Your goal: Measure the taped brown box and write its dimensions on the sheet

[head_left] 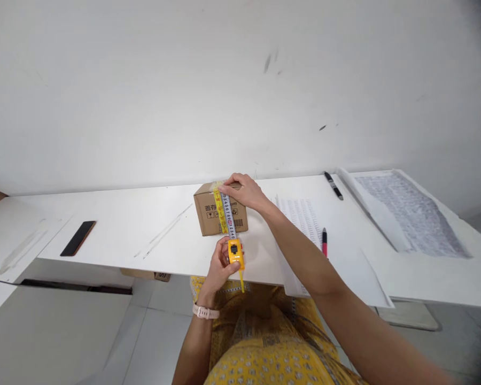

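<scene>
A small brown cardboard box (240, 216) with printed marks and yellow tape stands on the white table near the wall. My left hand (219, 267) is closed around a yellow tape measure (235, 256) in front of the box. Its pulled-out blade (228, 214) runs up along the printed face of the box toward the top edge. At that upper end, my right hand (243, 191) rests on the box top, fingers pressing on the blade's end. The very tip of the blade is hidden under the fingers.
Printed sheets (300, 219) lie right of the box, with a red and black pen (324, 243) on them. Farther right are a black pen (334, 186) and a densely written paper (412, 214). A dark flat bar (78, 238) lies at left on the white table (116, 224).
</scene>
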Demonstrator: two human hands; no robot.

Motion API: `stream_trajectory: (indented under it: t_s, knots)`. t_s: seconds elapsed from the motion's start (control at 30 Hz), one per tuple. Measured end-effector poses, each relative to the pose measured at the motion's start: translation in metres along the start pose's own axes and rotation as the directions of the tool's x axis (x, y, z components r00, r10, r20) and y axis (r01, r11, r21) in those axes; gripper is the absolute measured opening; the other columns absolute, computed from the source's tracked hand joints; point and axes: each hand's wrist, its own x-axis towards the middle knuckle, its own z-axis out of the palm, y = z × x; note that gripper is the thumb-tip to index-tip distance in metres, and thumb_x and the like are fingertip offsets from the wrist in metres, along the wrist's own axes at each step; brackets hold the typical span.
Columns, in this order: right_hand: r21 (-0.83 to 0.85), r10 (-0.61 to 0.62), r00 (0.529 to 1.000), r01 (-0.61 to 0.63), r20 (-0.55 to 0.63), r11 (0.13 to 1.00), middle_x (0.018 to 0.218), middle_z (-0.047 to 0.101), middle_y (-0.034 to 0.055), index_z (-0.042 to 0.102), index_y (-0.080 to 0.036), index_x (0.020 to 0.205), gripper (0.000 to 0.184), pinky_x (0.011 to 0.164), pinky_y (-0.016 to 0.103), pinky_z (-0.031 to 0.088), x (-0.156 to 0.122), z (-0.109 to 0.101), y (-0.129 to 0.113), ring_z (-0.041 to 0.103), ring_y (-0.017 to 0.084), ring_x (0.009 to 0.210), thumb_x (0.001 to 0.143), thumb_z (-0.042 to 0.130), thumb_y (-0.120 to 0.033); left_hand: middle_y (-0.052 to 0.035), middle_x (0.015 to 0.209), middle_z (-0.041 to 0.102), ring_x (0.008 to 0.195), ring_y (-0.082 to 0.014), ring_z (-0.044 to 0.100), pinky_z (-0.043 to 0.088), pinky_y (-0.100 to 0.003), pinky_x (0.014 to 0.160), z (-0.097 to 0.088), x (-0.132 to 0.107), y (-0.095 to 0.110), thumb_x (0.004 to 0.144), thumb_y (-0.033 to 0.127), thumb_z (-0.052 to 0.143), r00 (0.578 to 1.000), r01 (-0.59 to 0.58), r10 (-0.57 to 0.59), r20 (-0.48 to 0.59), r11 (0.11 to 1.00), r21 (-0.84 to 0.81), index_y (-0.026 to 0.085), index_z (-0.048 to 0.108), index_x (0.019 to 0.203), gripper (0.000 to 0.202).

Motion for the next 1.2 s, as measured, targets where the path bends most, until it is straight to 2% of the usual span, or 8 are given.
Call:
stream_trajectory:
  t_s: [0.53, 0.63, 0.7, 0.83, 1.0, 1.1, 1.17, 1.2]
  knots:
    - [0.060, -0.005, 1.000, 0.005, -0.008, 0.998, 0.103, 0.068, 0.0057, 0.068, -0.023, 0.089, 0.039, 0.080, 0.034, 0.046, 0.000, 0.005, 0.007, 0.058, 0.024, 0.100, 0.077, 0.065, -0.059, -0.0071, 0.109, 0.066, 0.099, -0.0232, 0.065, 0.054, -0.033, 0.080, 0.001, -0.002, 0.003, 0.068, 0.037, 0.087, 1.000, -0.001, 0.001, -0.014, 1.000, 0.028, 0.025, 0.048, 0.125, 0.070]
    - [0.064, 0.004, 0.999, -0.002, -0.035, 0.998, 0.105, 0.069, 0.0048, 0.068, -0.024, 0.089, 0.040, 0.082, 0.035, 0.045, 0.000, 0.008, 0.007, 0.057, 0.024, 0.103, 0.078, 0.063, -0.062, -0.0083, 0.113, 0.067, 0.097, -0.0266, 0.068, 0.057, -0.038, 0.079, 0.001, -0.012, 0.011, 0.065, 0.041, 0.087, 0.998, 0.056, -0.056, -0.017, 0.998, -0.029, 0.025, 0.050, 0.126, 0.073]
    - [0.062, -0.008, 0.998, 0.011, -0.055, 0.998, 0.102, 0.069, 0.0037, 0.067, -0.024, 0.087, 0.042, 0.085, 0.036, 0.044, -0.005, 0.009, 0.005, 0.057, 0.023, 0.104, 0.085, 0.054, -0.064, -0.0096, 0.118, 0.066, 0.096, -0.0293, 0.069, 0.059, -0.041, 0.076, 0.000, -0.027, 0.020, 0.064, 0.046, 0.087, 0.993, 0.113, -0.115, -0.009, 0.990, -0.085, 0.027, 0.050, 0.129, 0.077]
    - [0.019, -0.114, 0.986, 0.117, -0.122, 0.993, 0.106, 0.070, 0.0036, 0.065, -0.025, 0.089, 0.044, 0.096, 0.040, 0.039, -0.029, 0.016, 0.003, 0.056, 0.023, 0.105, 0.098, 0.037, -0.057, -0.0112, 0.125, 0.064, 0.098, -0.0335, 0.069, 0.061, -0.040, 0.071, -0.007, -0.067, 0.036, 0.058, 0.054, 0.086, 0.987, 0.155, -0.159, -0.026, 0.981, -0.113, 0.030, 0.050, 0.133, 0.087]
    - [0.019, -0.231, 0.968, 0.234, -0.102, 0.972, 0.127, 0.066, 0.0047, 0.066, -0.026, 0.099, 0.040, 0.112, 0.045, 0.027, -0.078, 0.026, 0.011, 0.050, 0.024, 0.126, 0.102, 0.033, -0.049, -0.0100, 0.125, 0.064, 0.103, -0.0346, 0.067, 0.059, -0.039, 0.077, -0.011, -0.092, 0.047, 0.058, 0.055, 0.086, 0.989, 0.138, -0.133, -0.067, 0.987, 0.078, 0.030, 0.052, 0.135, 0.088]
    - [0.213, -0.128, 0.978, 0.162, -0.166, 0.964, 0.131, 0.064, 0.0046, 0.063, -0.028, 0.118, 0.057, 0.111, 0.044, 0.032, -0.111, 0.012, 0.010, 0.051, 0.023, 0.127, 0.102, 0.017, -0.058, -0.0100, 0.118, 0.067, 0.101, -0.0332, 0.067, 0.057, -0.039, 0.081, 0.001, -0.090, 0.051, 0.060, 0.049, 0.086, 0.991, 0.131, -0.131, -0.015, 0.971, 0.201, 0.027, 0.055, 0.133, 0.082]
    - [0.355, -0.029, 0.972, 0.112, -0.232, 0.928, 0.121, 0.066, 0.0058, 0.058, -0.028, 0.126, 0.063, 0.102, 0.041, 0.042, -0.133, -0.008, 0.006, 0.057, 0.022, 0.115, 0.098, 0.018, -0.067, -0.0104, 0.115, 0.069, 0.102, -0.0336, 0.066, 0.055, -0.039, 0.084, 0.012, -0.084, 0.054, 0.062, 0.044, 0.086, 0.986, 0.134, -0.157, 0.063, 0.952, 0.275, 0.026, 0.057, 0.132, 0.079]
    - [0.395, 0.008, 0.969, 0.094, -0.248, 0.914, 0.111, 0.068, 0.0058, 0.060, -0.027, 0.123, 0.062, 0.095, 0.040, 0.046, -0.143, -0.019, 0.005, 0.060, 0.022, 0.105, 0.096, 0.024, -0.070, -0.0106, 0.115, 0.069, 0.104, -0.0340, 0.066, 0.055, -0.040, 0.086, 0.019, -0.080, 0.055, 0.062, 0.041, 0.086, 0.978, 0.132, -0.176, 0.116, 0.941, 0.312, 0.025, 0.057, 0.132, 0.077]
